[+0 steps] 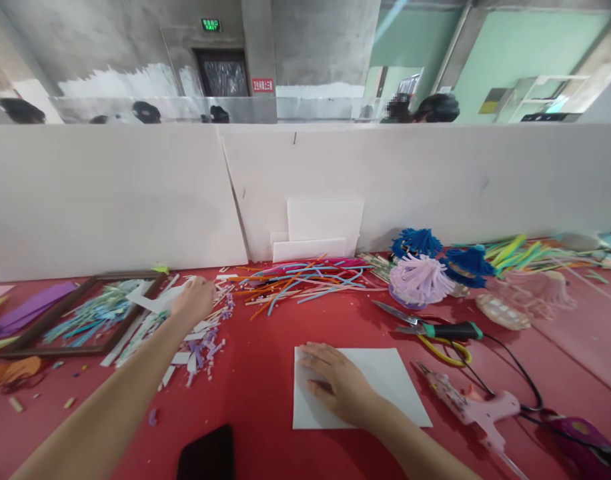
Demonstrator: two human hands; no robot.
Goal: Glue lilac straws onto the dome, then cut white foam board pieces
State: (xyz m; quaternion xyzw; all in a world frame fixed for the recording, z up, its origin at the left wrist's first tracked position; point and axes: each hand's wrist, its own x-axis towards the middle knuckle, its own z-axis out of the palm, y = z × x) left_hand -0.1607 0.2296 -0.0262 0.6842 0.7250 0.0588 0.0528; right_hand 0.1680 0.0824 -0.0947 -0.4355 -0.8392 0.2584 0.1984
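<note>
My left hand reaches over the scrap pile at the left, its fingers closed on a bent white paper scrap. Below and beside it lie cut white strips and lilac bits. Nearer to me, my right hand rests flat with fingers stretched out on a white sheet, which lies on the red table. To the right of that sheet are a pink glue gun, scissors with yellow handles and a tool with a black and green handle.
A brown frame holding blue-green strips lies at the left. Pipe cleaners spread along the white partition. Fringed blue and lilac pieces stand at right. A black phone lies at the front; a cable loops at right.
</note>
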